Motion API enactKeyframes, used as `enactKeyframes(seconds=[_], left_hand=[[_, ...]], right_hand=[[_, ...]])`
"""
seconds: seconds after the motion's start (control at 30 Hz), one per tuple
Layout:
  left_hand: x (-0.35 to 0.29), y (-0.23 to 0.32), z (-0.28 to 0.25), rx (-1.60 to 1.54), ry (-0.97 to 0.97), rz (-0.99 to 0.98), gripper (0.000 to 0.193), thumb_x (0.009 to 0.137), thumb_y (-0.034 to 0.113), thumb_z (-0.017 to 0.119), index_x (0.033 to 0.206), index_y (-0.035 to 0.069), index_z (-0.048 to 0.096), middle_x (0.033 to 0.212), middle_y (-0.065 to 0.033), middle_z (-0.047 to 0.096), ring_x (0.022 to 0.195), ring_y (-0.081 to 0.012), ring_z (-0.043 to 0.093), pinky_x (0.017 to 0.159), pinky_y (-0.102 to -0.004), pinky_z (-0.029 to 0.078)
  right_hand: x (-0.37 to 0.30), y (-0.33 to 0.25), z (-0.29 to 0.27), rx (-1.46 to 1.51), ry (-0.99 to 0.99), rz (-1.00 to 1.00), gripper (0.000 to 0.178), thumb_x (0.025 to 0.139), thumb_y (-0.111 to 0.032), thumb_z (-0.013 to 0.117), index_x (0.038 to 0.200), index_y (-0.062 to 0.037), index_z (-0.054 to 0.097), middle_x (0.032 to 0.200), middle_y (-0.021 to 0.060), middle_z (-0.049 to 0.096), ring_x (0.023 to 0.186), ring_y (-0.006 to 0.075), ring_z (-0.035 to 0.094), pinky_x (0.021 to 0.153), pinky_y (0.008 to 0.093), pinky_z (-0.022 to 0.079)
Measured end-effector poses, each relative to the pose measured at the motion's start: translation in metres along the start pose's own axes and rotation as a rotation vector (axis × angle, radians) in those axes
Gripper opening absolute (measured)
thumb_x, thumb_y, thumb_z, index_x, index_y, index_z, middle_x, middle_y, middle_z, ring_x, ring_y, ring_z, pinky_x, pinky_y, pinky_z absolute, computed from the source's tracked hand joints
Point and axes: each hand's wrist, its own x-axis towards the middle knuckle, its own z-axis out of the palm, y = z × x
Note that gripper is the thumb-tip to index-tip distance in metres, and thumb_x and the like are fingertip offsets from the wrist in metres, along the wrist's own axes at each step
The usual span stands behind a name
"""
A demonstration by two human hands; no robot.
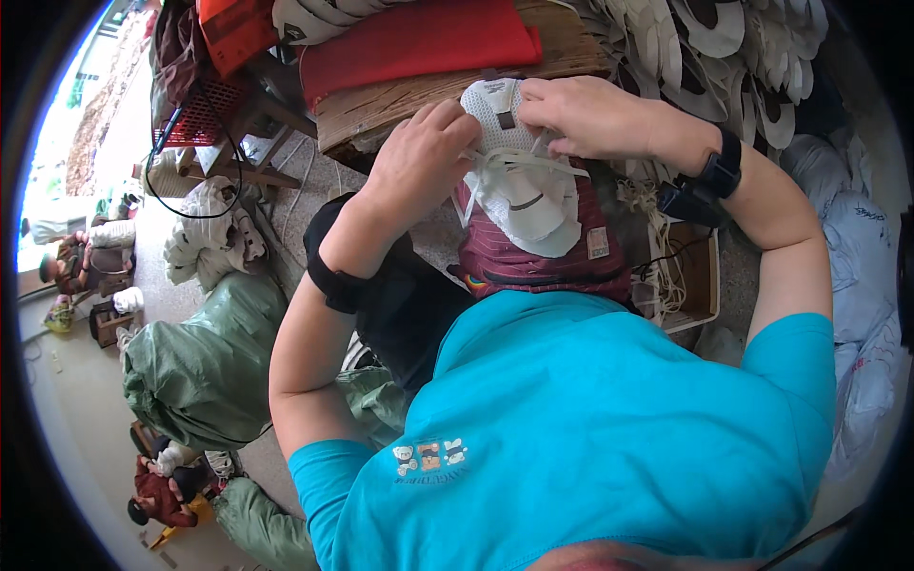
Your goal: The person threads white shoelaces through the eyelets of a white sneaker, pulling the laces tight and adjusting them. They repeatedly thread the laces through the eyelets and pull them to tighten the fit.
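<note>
A white mesh shoe upper (545, 221) lies over my lap, on a maroon striped cloth (609, 265). Its perforated tongue (495, 107) points away from me, toward a wooden bench. A pale shoelace (519, 158) runs across the middle of the upper, with loose lengths out to both sides. My left hand (427, 157) is closed at the upper's left edge, its fingertips pinching the lace there. On the right side, my right hand (588, 116) is closed too, thumb and fingers together on the lace beside the tongue. My fingers partly hide the lace ends.
Beyond the shoe stands a wooden bench (381, 107) with a folded red cloth (419, 52). Many white shoe pieces (709, 81) hang at the far right. A box of laces (700, 276) sits right of my lap. Green sacks (205, 362) and other people (167, 490) are at left.
</note>
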Motion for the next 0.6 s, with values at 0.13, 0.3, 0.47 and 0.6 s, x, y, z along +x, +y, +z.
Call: enactKeyframes(seconds=[0.13,0.3,0.47,0.6], left_hand=[[0.003,-0.003,0.0,-0.073,-0.044,-0.083,0.022,0.079,0.015,0.073,0.097,0.007,0.063,0.093,-0.0105,0.054,0.092,-0.0319,0.058,0.08,-0.0412,0.048],[0.006,-0.002,0.011,-0.019,-0.05,-0.188,0.021,0.087,0.024,0.069,0.081,0.004,0.067,0.09,-0.0101,0.052,0.083,-0.0292,0.058,0.072,-0.0396,0.049],[0.008,-0.01,0.015,-0.287,-0.074,-0.29,0.021,0.082,0.023,0.073,0.081,0.002,0.069,0.088,-0.0077,0.05,0.078,-0.0214,0.055,0.068,-0.0328,0.046],[0.004,-0.014,0.035,-0.367,0.119,-0.426,0.026,0.075,0.027,0.075,0.08,0.002,0.072,0.093,-0.0098,0.056,0.078,-0.0241,0.06,0.07,-0.0343,0.049]], right_hand=[[-0.014,0.002,0.014,-0.006,0.187,-0.034,0.026,0.076,-0.011,0.075,0.091,-0.0049,0.055,0.098,0.0098,0.052,0.089,0.0313,0.06,0.073,0.0431,0.049],[-0.011,0.006,0.022,0.113,0.263,0.053,0.02,0.085,-0.021,0.069,0.088,-0.0036,0.06,0.092,0.0098,0.054,0.084,0.03,0.06,0.071,0.0411,0.048],[0.004,-0.002,0.02,0.141,0.189,0.175,0.028,0.082,-0.028,0.071,0.075,-0.0023,0.064,0.085,0.0097,0.056,0.078,0.028,0.06,0.068,0.0399,0.047],[0.013,0.002,0.025,0.304,0.217,0.293,0.03,0.08,-0.027,0.074,0.071,-0.0004,0.064,0.082,0.0084,0.057,0.074,0.0221,0.06,0.065,0.0359,0.046]])
